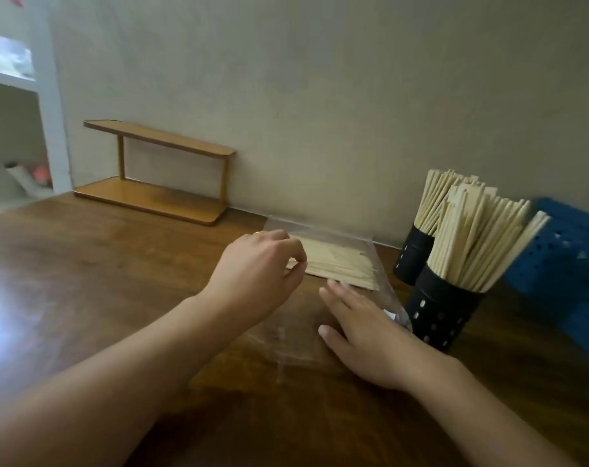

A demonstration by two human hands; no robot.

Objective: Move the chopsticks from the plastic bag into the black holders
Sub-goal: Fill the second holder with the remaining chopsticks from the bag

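1. Head view, the landmark: a clear, flat plastic bag lies on the dark brown wooden table, its far end close to the beige wall. Everything below is placed relative to this bag.

2. Inside the bag, at its far end, a thin layer of pale wooden chopsticks lies flat; these are what remains to be moved.

3. The left hand rests on the bag's left edge, thumb and forefinger pinched together at the chopsticks' left ends. It looks like a grasp on the film or the stick ends; I cannot tell which.

4. The right hand lies flat and unclenched on the bag's near, empty part, holding nothing. My guess is that it pins the slippery film so the bag does not slide while the other hand works.

5. Just right of the bag stand two black perforated cylindrical holders, one behind the other, both already packed with upright chopsticks, so the task seems well along. Standing that close keeps each transfer short.

6. Right of the holders sits a blue perforated plastic basket; left of the bag, against the wall, a small two-tier wooden shelf stands bare.
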